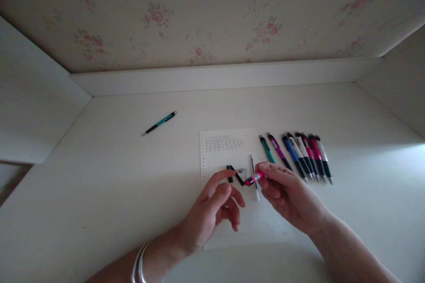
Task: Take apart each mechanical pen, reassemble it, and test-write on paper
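Observation:
Between the thumb and fingers of my right hand [282,190] is a pink pen barrel [254,179], held above a sheet of lined paper [212,159] with handwriting near its top. My left hand [215,203] hovers just left of it, fingers apart and curved, holding nothing. Beyond the left fingertips lie black pen parts [238,176] on the paper, with a small clear or metallic piece [242,170] beside them. A thin ink refill [252,161] lies behind the pink barrel, partly covered by it and by my right fingers.
Right of the paper lie a green pen [266,148], a purple pen [279,150] and a row of several pens, including a blue one [294,154]. A teal pen [160,123] rests farther left. The white desk [116,177] meets a floral-papered wall [199,17] behind.

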Demonstrator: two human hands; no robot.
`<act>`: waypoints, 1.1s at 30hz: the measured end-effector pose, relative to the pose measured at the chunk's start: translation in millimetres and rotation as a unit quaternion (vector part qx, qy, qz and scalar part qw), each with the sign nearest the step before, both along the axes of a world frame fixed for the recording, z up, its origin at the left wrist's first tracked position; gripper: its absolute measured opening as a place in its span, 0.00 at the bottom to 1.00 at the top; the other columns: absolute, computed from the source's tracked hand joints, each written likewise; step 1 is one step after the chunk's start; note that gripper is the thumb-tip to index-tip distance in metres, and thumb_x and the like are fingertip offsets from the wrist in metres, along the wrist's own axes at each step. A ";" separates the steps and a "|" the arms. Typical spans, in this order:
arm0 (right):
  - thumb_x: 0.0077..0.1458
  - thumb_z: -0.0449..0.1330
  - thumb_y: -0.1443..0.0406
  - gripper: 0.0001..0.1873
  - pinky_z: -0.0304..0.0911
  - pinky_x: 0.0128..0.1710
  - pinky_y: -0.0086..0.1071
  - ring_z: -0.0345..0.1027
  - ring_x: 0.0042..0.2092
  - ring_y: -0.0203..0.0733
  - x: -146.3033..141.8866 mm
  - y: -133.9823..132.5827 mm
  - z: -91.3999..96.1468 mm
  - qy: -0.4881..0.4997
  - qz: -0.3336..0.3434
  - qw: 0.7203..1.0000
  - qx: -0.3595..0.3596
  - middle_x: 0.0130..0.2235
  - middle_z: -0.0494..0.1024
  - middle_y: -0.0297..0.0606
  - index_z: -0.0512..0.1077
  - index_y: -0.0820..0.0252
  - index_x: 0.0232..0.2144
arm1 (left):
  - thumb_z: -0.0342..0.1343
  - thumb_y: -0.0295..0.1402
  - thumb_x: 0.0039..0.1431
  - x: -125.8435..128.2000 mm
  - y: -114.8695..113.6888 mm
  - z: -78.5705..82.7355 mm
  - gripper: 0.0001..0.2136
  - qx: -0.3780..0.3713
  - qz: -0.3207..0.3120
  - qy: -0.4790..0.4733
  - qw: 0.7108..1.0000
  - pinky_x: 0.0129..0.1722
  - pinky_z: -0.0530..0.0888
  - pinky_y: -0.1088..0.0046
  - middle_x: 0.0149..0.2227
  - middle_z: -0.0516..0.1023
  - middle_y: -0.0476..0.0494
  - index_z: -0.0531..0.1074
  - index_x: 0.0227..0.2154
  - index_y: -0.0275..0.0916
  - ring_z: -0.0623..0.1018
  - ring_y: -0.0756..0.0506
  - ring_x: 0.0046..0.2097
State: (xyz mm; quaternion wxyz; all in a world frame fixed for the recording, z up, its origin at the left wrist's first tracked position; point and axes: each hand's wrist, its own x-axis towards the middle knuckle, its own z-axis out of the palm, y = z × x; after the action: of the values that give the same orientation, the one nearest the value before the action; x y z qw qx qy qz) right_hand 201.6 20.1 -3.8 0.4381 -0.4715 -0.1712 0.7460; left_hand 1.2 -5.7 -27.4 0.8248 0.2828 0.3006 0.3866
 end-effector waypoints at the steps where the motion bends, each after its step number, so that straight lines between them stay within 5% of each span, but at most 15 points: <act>1: 0.47 0.74 0.60 0.13 0.51 0.15 0.17 0.54 0.19 0.25 -0.6 -0.5 0.6 0.015 0.004 1.000 -0.017 0.22 0.71 0.29 0.76 0.62 0.28 | 0.61 0.44 0.63 -0.3 -1.7 1.0 0.24 0.018 -0.002 0.010 1.000 0.25 0.72 0.77 0.36 0.75 0.47 0.62 0.57 0.45 0.73 0.52 0.28; 5: 0.48 0.74 0.61 0.13 0.51 0.16 0.15 0.58 0.20 0.23 -7.7 -5.6 2.2 0.023 0.051 0.997 -0.053 0.22 0.72 0.29 0.77 0.63 0.28 | 0.69 0.36 0.57 -1.0 -10.1 2.2 0.30 0.128 -0.004 0.063 0.990 0.31 0.71 0.80 0.39 0.73 0.49 0.63 0.60 0.53 0.72 0.53 0.33; 9: 0.51 0.72 0.58 0.14 0.54 0.17 0.16 0.60 0.20 0.24 -14.8 -9.1 3.2 0.014 0.116 0.992 -0.048 0.23 0.73 0.31 0.77 0.64 0.28 | 0.57 0.37 0.68 -2.6 -15.3 -2.4 0.13 0.229 0.014 0.143 0.963 0.29 0.70 0.79 0.35 0.72 0.48 0.72 0.54 0.47 0.71 0.53 0.30; 12: 0.54 0.70 0.59 0.12 0.56 0.18 0.16 0.60 0.22 0.25 -13.6 -7.7 3.3 0.029 0.098 0.994 -0.037 0.25 0.75 0.32 0.79 0.63 0.33 | 0.52 0.34 0.71 -5.7 -13.4 -3.9 0.11 0.293 0.059 0.213 0.930 0.27 0.70 0.79 0.35 0.72 0.48 0.72 0.52 0.47 0.71 0.54 0.28; 17: 0.47 0.67 0.69 0.09 0.69 0.28 0.19 0.68 0.27 0.28 -0.7 0.2 -2.2 0.030 0.011 0.999 0.023 0.33 0.80 0.36 0.80 0.62 0.34 | 0.52 0.26 0.69 -11.9 -1.4 0.7 0.14 0.470 0.129 0.377 0.787 0.42 0.73 0.70 0.42 0.75 0.44 0.70 0.55 0.44 0.76 0.47 0.42; 21: 0.56 0.63 0.67 0.05 0.75 0.47 0.32 0.79 0.42 0.38 5.2 3.3 -13.7 -0.135 -0.071 0.978 0.143 0.47 0.82 0.42 0.76 0.58 0.36 | 0.52 0.28 0.68 -12.4 4.4 4.0 0.18 0.510 0.087 0.548 0.657 0.46 0.70 0.58 0.48 0.75 0.38 0.64 0.60 0.39 0.74 0.40 0.47; 23: 0.61 0.59 0.65 0.06 0.72 0.55 0.43 0.77 0.51 0.45 5.9 2.5 -20.5 -0.288 -0.088 0.922 0.245 0.55 0.79 0.43 0.74 0.56 0.41 | 0.53 0.31 0.68 -11.0 4.3 4.9 0.19 0.512 0.049 0.613 0.601 0.45 0.68 0.54 0.48 0.75 0.38 0.64 0.60 0.38 0.74 0.38 0.46; 28: 0.66 0.49 0.71 0.18 0.71 0.56 0.51 0.69 0.61 0.53 6.0 -2.3 -32.1 -0.607 0.062 0.681 0.405 0.63 0.70 0.49 0.68 0.58 0.54 | 0.51 0.31 0.69 -6.9 2.6 4.3 0.18 0.494 -0.019 0.683 0.538 0.43 0.68 0.54 0.46 0.75 0.41 0.65 0.60 0.39 0.73 0.38 0.44; 33: 0.62 0.46 0.77 0.21 0.68 0.59 0.53 0.62 0.64 0.56 2.8 -4.3 -35.6 -0.674 0.132 0.572 0.447 0.63 0.69 0.53 0.67 0.64 0.55 | 0.53 0.31 0.68 -4.9 4.4 1.9 0.18 0.481 -0.037 0.701 0.525 0.44 0.68 0.54 0.45 0.75 0.42 0.67 0.59 0.40 0.73 0.38 0.44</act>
State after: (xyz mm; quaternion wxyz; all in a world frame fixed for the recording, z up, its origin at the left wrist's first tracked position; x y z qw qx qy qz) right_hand 204.4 15.8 -39.4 0.2474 -0.5545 -0.7894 0.0905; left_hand -3.7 -1.4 -25.6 0.1006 0.8274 0.5396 0.1185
